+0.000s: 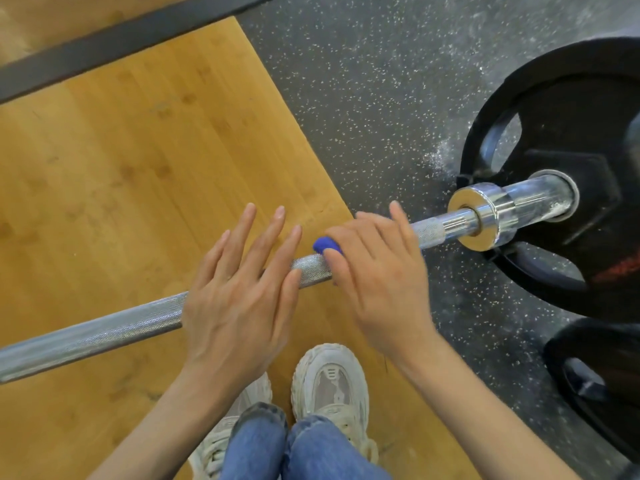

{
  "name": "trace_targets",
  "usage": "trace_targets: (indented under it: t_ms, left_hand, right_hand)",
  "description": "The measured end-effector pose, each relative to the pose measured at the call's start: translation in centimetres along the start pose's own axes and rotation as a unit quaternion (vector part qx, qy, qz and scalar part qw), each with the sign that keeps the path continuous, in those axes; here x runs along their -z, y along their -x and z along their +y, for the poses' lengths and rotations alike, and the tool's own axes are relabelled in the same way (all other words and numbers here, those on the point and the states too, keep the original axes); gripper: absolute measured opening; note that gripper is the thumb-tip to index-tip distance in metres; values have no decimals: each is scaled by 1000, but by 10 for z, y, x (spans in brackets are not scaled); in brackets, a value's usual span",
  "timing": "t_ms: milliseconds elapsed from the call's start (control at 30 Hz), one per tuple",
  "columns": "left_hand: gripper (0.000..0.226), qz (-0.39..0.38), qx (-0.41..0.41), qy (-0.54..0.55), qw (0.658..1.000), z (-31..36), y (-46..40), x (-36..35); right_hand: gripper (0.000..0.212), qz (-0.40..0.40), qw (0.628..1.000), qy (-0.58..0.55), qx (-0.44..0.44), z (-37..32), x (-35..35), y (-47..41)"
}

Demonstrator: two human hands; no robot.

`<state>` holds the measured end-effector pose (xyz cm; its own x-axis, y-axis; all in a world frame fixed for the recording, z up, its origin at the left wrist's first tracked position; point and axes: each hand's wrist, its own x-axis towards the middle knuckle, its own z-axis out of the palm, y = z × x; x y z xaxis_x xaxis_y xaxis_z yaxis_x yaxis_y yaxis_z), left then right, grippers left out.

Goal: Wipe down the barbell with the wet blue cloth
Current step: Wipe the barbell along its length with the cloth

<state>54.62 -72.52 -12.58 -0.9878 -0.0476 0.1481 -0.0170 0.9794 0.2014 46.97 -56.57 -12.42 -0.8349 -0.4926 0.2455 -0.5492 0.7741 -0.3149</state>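
Note:
A steel barbell (pixel 104 329) with a knurled shaft runs from the lower left up to a chrome sleeve at the right. My right hand (pixel 377 275) is wrapped over the shaft near the sleeve and grips the blue cloth (pixel 323 244) against it; only a small blue fold shows by my thumb. My left hand (pixel 242 292) lies flat on top of the shaft just left of the cloth, fingers straight and spread.
A black weight plate (pixel 568 133) sits on the bar's chrome sleeve (pixel 498 209) at the right. Another black plate (pixel 595 386) lies on the speckled rubber floor at the lower right. My shoes (pixel 329 382) and knees are just under the bar on the wooden platform (pixel 121 168).

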Motion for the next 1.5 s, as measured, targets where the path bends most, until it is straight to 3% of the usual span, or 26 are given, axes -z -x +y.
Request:
trace_targets:
  t_ms: [100, 167, 233, 333, 467, 567, 867, 1067, 1200, 1300, 1400, 1500]
  left_hand:
    - [47, 11, -8, -6, 1000, -1, -1, -3]
    - [46, 16, -6, -5, 1000, -1, -3, -5]
    - [45, 20, -8, -8, 1000, -3, -5, -6]
    - [45, 19, -6, -4, 1000, -6, -9, -5]
    - [47, -4, 5, 17, 1000, -10, -18, -5]
    - [47, -1, 11, 15, 1000, -14, -25, -4]
    - [47, 30, 5, 6, 1000, -32, -52, -7]
    - [48, 39, -34, -44, 998, -27, -54, -9]
    - [63, 25, -6, -78, 997, -22, -52, -18]
    - [65, 29, -4, -77, 997, -26, -61, -18]
    - [60, 43, 12, -64, 997, -27, -67, -19]
    - [56, 45, 21, -59, 997, -31, -73, -21]
  right_hand:
    - [48, 37, 998, -3, -57, 37, 8, -1]
    - [46, 55, 991, -26, -119, 22, 3, 0]
    - [46, 43, 995, -32, -88, -4, -9, 7]
    - [45, 10, 999, -22, 26, 4, -11, 13]
    - [50, 56, 996, -37, -66, 42, -7, -1]
    - [48, 82, 989, -64, -108, 25, -15, -6]
    - [45, 72, 994, -77, -23, 23, -30, -17]
    - [49, 112, 990, -66, -45, 14, -45, -56]
    - [45, 89, 993, -51, 58, 20, -52, -63]
    - [46, 127, 990, -65, 2, 45, -52, -75]
    - [46, 147, 981, -104, -66, 19, -60, -78]
    - [42, 120, 988, -101, -11, 16, -64, -78]
